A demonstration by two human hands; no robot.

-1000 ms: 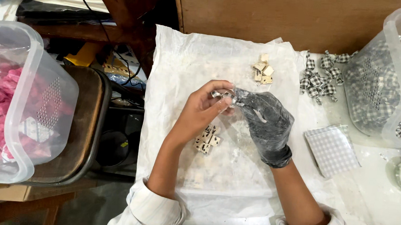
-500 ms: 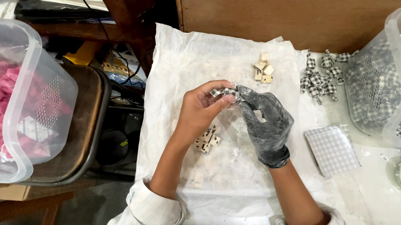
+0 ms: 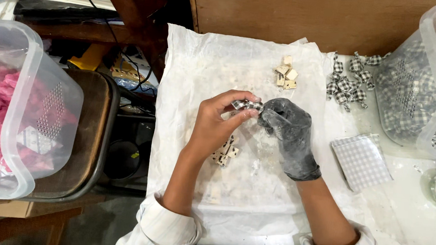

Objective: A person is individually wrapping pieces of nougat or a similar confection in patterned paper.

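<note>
A checked-wrapped sweet [image 3: 246, 105] is pinched at both ends between the bare left hand [image 3: 216, 128] and gloved right hand [image 3: 287, 137], held above the white paper [image 3: 201, 65] on the counter [image 3: 410, 223].

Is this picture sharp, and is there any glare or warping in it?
Head view: mostly sharp, with even soft light; the left hand and gloved right hand cast faint shadows on the white sheet. The clear tub shows mild glare, and the edges bend slightly from the wide lens.
</note>
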